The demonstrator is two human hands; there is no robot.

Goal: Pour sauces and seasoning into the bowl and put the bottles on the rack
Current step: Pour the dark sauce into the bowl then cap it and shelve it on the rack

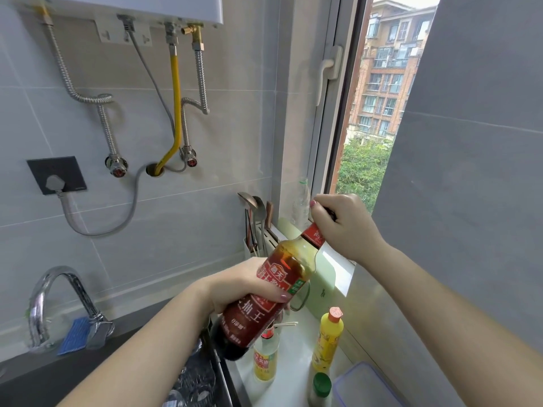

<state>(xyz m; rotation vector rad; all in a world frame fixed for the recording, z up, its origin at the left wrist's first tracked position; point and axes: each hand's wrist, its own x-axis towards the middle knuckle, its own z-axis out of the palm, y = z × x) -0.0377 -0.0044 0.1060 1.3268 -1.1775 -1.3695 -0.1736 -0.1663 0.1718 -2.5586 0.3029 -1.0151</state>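
A grey tiled kitchen wall (pixel 205 142) fills your view, with a water heater (pixel 117 7) at eleven o'clock and a window (pixel 376 113) at two o'clock. A pale counter (pixel 293 374) runs off toward five o'clock.

At the centre you hold a large, dark soy sauce bottle (pixel 273 292), tilted with its neck toward one o'clock. Your left hand (pixel 244 284) wraps round its labelled body. Your right hand (pixel 343 227) is curled tight over the top of the neck.

This looks like uncapping or recapping; I cannot tell which. Nothing is pouring.

At five o'clock a yellow bottle (pixel 326 342), a small oil bottle (pixel 265 359) and a green-capped bottle (pixel 320 389) stand loose on the counter, so racking seems left to do.

The bowl is out of view, no rack can be made out, and the cap is hidden under your fingers.
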